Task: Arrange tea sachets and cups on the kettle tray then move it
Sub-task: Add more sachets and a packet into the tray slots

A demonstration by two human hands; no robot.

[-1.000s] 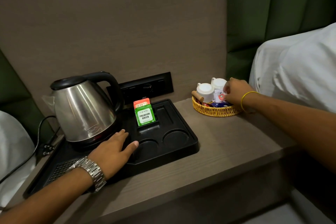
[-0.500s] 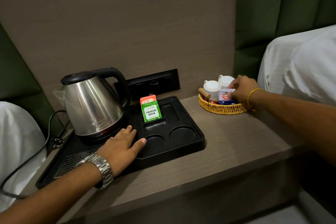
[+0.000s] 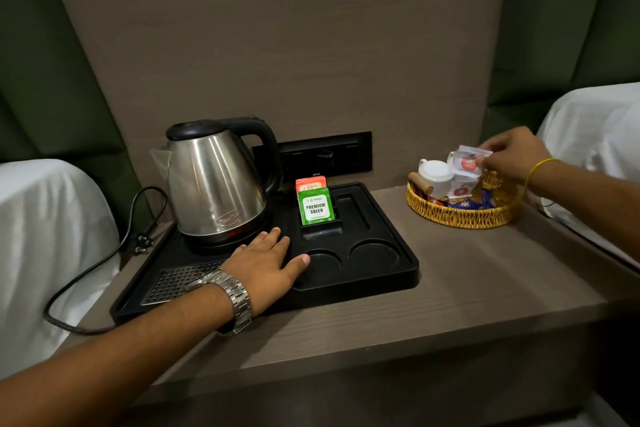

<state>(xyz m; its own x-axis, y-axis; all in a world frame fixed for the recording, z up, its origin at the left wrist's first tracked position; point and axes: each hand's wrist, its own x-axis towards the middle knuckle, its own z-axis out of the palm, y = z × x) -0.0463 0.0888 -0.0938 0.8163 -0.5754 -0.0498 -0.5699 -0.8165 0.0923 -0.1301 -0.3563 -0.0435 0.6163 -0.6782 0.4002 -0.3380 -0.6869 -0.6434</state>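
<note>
I rest my left hand [image 3: 266, 262] flat and open on the kettle tray [image 3: 398, 253] at centre frame, steadying it. At right, my right hand [image 3: 512, 152] pinches white sachets [image 3: 467, 163] above the wicker basket [image 3: 464, 215], where the cups [image 3: 434, 175] sit.

Socket panel [image 3: 322, 154] on wall; white bedding [image 3: 595, 121] right.

The left hand [image 3: 266, 262] lies flat, fingers spread, on the black kettle tray [image 3: 398, 246], just beside the steel kettle [image 3: 214, 184]. A green tea sachet [image 3: 316, 207] stands upright in a tray slot. The right hand [image 3: 516, 152] pinches white sachets [image 3: 468, 160] above the wicker basket [image 3: 460, 217], near an inverted white cup [image 3: 434, 174].
</note>
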